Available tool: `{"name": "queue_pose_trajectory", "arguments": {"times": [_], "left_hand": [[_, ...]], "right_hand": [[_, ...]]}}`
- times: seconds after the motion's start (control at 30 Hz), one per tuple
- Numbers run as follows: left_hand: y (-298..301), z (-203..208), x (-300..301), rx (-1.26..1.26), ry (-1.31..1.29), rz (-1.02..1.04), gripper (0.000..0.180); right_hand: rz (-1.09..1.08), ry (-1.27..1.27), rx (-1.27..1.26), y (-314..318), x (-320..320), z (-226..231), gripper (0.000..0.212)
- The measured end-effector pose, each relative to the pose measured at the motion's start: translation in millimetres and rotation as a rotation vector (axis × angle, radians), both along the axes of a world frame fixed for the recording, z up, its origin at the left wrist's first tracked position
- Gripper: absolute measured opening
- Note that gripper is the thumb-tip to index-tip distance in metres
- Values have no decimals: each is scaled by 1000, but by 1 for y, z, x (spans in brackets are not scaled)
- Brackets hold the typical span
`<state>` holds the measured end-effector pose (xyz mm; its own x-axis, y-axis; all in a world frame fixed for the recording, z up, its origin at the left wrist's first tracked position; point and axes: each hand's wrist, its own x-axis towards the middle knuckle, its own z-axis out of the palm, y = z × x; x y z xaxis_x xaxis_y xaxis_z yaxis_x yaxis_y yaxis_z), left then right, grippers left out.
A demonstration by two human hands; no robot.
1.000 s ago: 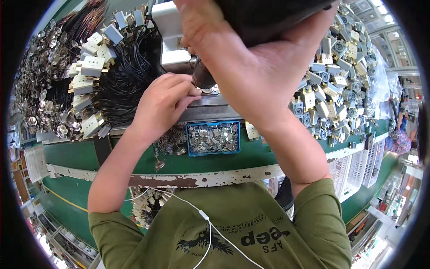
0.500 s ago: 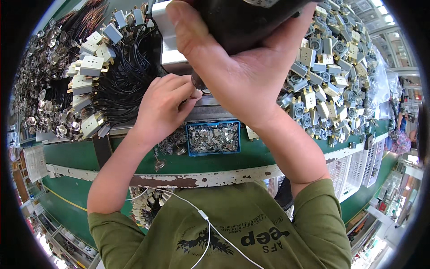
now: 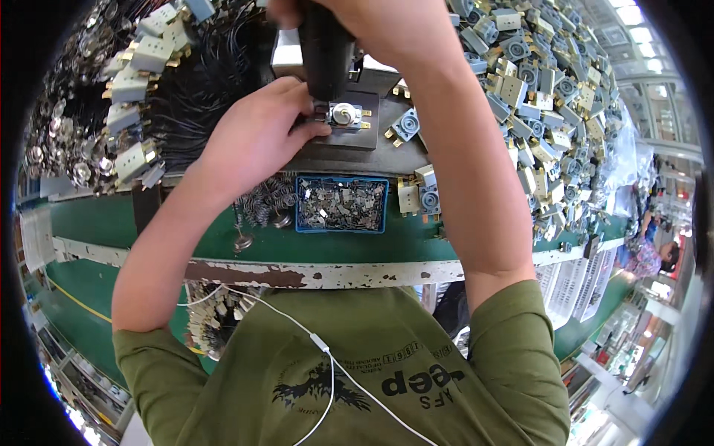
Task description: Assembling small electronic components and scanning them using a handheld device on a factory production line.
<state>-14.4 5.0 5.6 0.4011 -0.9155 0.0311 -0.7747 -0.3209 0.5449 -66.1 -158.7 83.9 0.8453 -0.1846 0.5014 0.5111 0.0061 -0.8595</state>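
A black power screwdriver (image 3: 327,56) is in my right hand (image 3: 390,26), which is closed round it and partly cut off by the top edge. The tool's nose points down just behind a small grey component with a round silvery top (image 3: 343,114) and brass tabs. That component sits on a dark metal block (image 3: 364,139). From the left, my left hand (image 3: 256,123) reaches to the component's side, thumb and fingers bent together. Whatever its fingertips pinch is hidden.
A blue tray (image 3: 341,231) of small metal pieces lies near the table edge, beside metal springs (image 3: 266,204). Grey-and-cream components (image 3: 513,89) pile up on the right. Black wires (image 3: 204,97) and silvery round caps (image 3: 82,134) fill the left.
My right hand has moved up and left with the power screwdriver, uncovering the component on the block. The left hand remains beside it. The whole view has shifted slightly.
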Motion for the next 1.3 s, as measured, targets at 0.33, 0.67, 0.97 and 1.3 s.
{"name": "queue_pose_trajectory", "arguments": {"times": [0.33, 0.67, 0.97, 1.3], "left_hand": [[-5, 17, 1, 173, -86, -99, 28], [-4, -6, 6, 22, -76, -152, 31], [-5, -7, 8, 113, -79, -139, 33], [-2, -20, 15, -25, -181, -132, 37]], "right_hand": [[-249, -97, -51, 25, -26, 2, 71], [-287, -62, 3, 36, -31, 0, 73], [-268, -39, -5, 39, -27, -6, 75], [-366, 30, -24, 34, -37, 1, 62]]}}
